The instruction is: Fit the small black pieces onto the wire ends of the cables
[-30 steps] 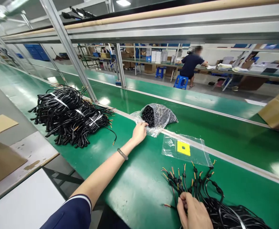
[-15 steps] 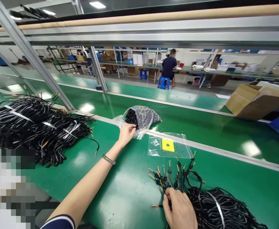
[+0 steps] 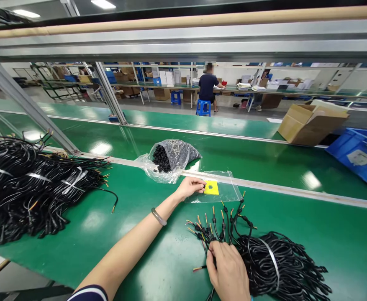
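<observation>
My left hand (image 3: 190, 187) pinches a small black part at the left edge of a yellow square (image 3: 214, 189) with a dark round spot. Under the square lies a flat clear zip bag (image 3: 229, 193). Behind my left hand, an open plastic bag (image 3: 183, 154) spills toward me, full of small black parts (image 3: 160, 158). My right hand (image 3: 229, 267) is closed on a black cable, its fingers partly hiding the grip. Around it fan several cable ends with bare coloured wires (image 3: 214, 215) and black pieces on them. A tied bundle of black cables (image 3: 271, 261) lies to its right.
A large heap of black cables (image 3: 39, 188) tied with white strips covers the left of the green table (image 3: 139, 251). Metal posts (image 3: 111, 94) rise behind it. A cardboard box (image 3: 305, 125) and a blue bin (image 3: 357, 154) stand at the right. A person (image 3: 207, 85) sits farther back.
My left hand has moved from the mouth of the bag of black parts rightward to the yellow square, with a small black part in its fingers. My right hand stays at the cables. The view has turned right.
</observation>
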Tool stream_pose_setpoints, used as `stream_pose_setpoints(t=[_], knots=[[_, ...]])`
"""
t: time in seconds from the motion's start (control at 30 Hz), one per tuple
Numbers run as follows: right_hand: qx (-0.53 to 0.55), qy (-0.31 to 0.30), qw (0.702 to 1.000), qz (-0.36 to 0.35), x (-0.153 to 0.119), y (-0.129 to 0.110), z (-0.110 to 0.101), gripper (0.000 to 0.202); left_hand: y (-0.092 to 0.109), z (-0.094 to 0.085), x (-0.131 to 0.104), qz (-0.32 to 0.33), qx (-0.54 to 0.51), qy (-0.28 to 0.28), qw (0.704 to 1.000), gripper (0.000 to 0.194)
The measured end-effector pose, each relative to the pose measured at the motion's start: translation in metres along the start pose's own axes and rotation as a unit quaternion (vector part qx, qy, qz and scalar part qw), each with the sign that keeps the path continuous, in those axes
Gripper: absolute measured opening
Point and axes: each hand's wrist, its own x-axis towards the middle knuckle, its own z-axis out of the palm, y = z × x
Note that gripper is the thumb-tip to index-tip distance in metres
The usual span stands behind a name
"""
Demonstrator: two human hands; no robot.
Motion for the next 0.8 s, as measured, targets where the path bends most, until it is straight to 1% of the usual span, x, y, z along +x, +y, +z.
stream_pose_setpoints(t=[0.13,0.27,0.37,0.47,0.63,0.73,0.8], knots=[[0.002,0.009,1.0,0.012,0.003,-0.004,-0.001,0.019,-0.005,0.003,0.005,0.013,0.09,0.005,0.996,0.017],[0.007,0.013,1.0,0.026,0.002,-0.006,0.0,0.02,-0.006,0.006,0.008,0.052,0.209,0.006,0.976,0.018],[0.008,0.011,1.0,0.027,0.002,-0.006,0.0,0.02,-0.005,0.008,0.008,0.098,0.299,-0.008,0.949,0.017],[0.012,0.008,0.999,0.029,0.002,-0.006,0.0,0.02,-0.002,0.011,0.006,0.139,0.378,-0.037,0.915,0.021],[0.014,0.0,0.999,0.036,0.001,-0.006,0.001,0.019,0.0,0.016,0.002,0.17,0.472,-0.082,0.861,0.024],[0.019,-0.003,0.999,0.036,0.001,-0.007,0.001,0.019,-0.001,0.019,0.001,0.179,0.502,-0.092,0.841,0.024],[0.022,-0.003,0.999,0.036,0.002,-0.007,0.0,0.019,-0.002,0.02,0.001,0.186,0.508,-0.09,0.836,0.024]])
